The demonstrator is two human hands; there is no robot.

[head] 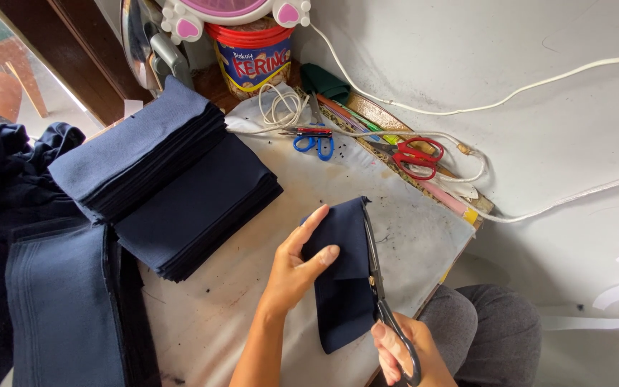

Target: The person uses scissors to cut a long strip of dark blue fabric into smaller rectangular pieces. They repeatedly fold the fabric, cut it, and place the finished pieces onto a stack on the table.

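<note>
Left hand: the left hand (296,266) lay on the navy fabric piece (343,276), fingers spread flat and pressing it to the bench (252,301), thumb over a folded corner; grasping nothing, only pinning.
Right hand: the right hand (402,351) was clenched through the loops of the black shears (377,279), at the bench's near edge.
Fabric piece: it lay on the bench directly between the two hands, its long axis running away from the person, slightly tilted.
Key relation: the shears' blades ran along the fabric's right edge, parallel to that long axis, tips pointing away near the far corner; the left hand sat just left of the blades.
Nearer hand: the left was on the cloth; the right reached it only through the shears.
Surroundings: a stack of navy cut pieces (173,172) stood well to the left; red scissors (417,155) and blue scissors (315,141) lay near the wall.
</note>
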